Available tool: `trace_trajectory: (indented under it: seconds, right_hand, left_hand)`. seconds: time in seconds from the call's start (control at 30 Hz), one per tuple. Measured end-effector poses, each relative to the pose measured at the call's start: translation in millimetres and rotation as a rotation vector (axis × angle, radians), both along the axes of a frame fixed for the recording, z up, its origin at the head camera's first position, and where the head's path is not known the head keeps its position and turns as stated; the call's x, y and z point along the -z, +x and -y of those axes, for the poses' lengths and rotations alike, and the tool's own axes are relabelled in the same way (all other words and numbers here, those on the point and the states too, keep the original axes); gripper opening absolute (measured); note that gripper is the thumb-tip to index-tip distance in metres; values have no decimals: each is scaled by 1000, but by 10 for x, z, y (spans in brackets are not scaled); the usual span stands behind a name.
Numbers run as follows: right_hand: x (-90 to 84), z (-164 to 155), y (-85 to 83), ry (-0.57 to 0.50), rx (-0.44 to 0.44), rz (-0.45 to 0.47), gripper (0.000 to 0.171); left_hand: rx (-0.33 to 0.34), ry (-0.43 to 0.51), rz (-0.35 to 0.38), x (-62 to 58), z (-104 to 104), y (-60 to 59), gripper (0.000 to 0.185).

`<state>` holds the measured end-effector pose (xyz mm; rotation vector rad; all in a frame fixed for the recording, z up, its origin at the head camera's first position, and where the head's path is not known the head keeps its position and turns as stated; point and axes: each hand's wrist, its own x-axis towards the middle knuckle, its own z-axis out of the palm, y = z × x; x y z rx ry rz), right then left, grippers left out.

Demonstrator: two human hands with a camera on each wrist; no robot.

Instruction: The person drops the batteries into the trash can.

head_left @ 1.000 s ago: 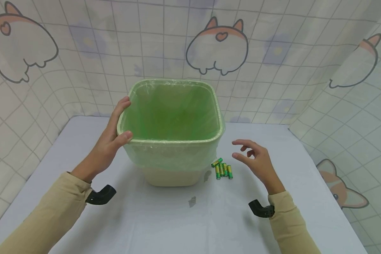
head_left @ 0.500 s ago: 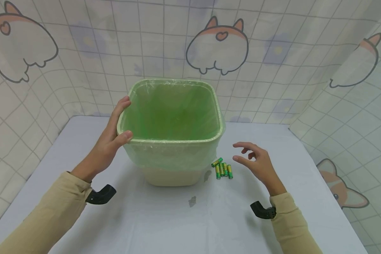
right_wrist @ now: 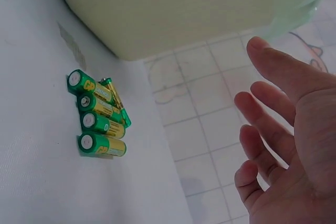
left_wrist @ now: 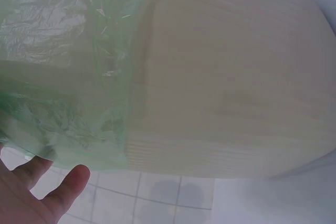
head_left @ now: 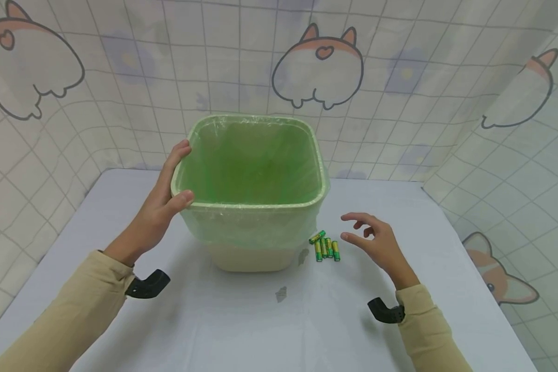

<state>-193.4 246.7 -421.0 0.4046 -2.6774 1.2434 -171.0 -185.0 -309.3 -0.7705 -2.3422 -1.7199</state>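
Left hand (head_left: 160,209) grips the near-left rim corner of the pale bin (head_left: 253,227), lined with a green bag (head_left: 251,165), standing mid-worktop (head_left: 279,320), while the right hand (head_left: 376,243) hovers with fingers loosely spread just beside the green batteries (head_left: 325,248) lying at the bin's right base.

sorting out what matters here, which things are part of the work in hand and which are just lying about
In the work:
- left hand, its grip on the rim of the lined bin
- right hand, open, beside the batteries
- batteries, a small cluster on the table, next to the bin's base

Just there:
- white table
- grey marks on the table
- cartoon-print curtain behind
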Motion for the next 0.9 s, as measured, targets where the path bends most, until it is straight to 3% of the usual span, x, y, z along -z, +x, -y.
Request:
trace_trajectory:
  seconds: [0.9]
  right_hand:
    - [125, -31, 56, 73, -108, 152, 47]
  left_hand:
    - [3, 11, 1, 13, 4, -6, 69]
